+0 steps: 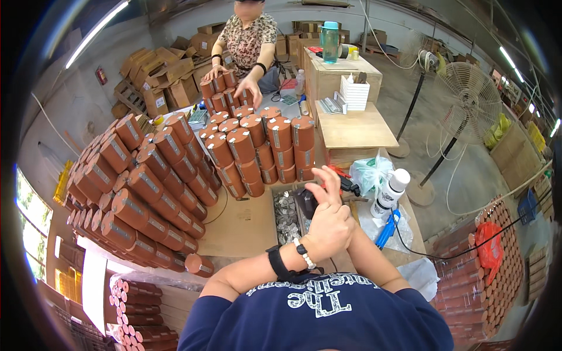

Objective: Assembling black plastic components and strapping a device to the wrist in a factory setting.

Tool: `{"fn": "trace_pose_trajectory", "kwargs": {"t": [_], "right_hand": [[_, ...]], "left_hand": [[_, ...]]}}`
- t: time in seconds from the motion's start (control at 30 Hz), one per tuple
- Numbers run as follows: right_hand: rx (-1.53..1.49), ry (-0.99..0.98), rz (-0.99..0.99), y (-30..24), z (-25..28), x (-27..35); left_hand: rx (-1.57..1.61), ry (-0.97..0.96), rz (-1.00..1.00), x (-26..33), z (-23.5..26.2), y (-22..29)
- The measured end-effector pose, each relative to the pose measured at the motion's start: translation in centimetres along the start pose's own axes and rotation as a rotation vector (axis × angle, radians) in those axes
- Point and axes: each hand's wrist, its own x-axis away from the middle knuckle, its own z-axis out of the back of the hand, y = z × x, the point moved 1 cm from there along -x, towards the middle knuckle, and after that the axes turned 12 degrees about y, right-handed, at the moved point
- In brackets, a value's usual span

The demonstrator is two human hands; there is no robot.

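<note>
My left hand, with a dark watch and a beaded bracelet on its wrist, is closed around my right wrist. My right hand extends past it, fingers apart and slightly bent, with nothing visible in its grasp. Beside its fingers is a black object, partly hidden, whose kind I cannot make out. Just left of that, a tray of small silvery metal pieces is set on the worktable. Brown cylinders with grey metal strips stand stacked beyond it, and more are piled at the left.
Across the table a person reaches over the cylinders. A white bottle, a plastic bag and a blue tool are at the right. Farther off stand a wooden cabinet, a teal bottle and a fan.
</note>
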Motion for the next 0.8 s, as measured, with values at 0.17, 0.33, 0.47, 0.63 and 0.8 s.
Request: {"fn": "trace_pose_trajectory", "kwargs": {"t": [0.17,0.33,0.47,0.63,0.8], "right_hand": [[-0.153,0.036,-0.338,1.4,-0.9,-0.1],[-0.152,0.134,-0.705,3.9,-1.8,-0.7],[-0.350,0.124,-0.860,6.6,-3.2,1.1],[-0.731,0.172,-1.351,4.1,-3.3,-0.3],[-0.183,0.154,-0.887,5.6,-3.4,-0.2]], "left_hand": [[-0.015,0.040,0.028,-0.3,-0.5,-0.3],[0.078,0.027,0.085,-0.8,-0.5,0.5],[0.162,0.039,0.204,-1.1,-1.4,0.4],[0.290,0.026,0.305,-1.3,-0.6,0.2],[0.365,-0.045,0.396,-0.3,-1.4,0.3]]}}
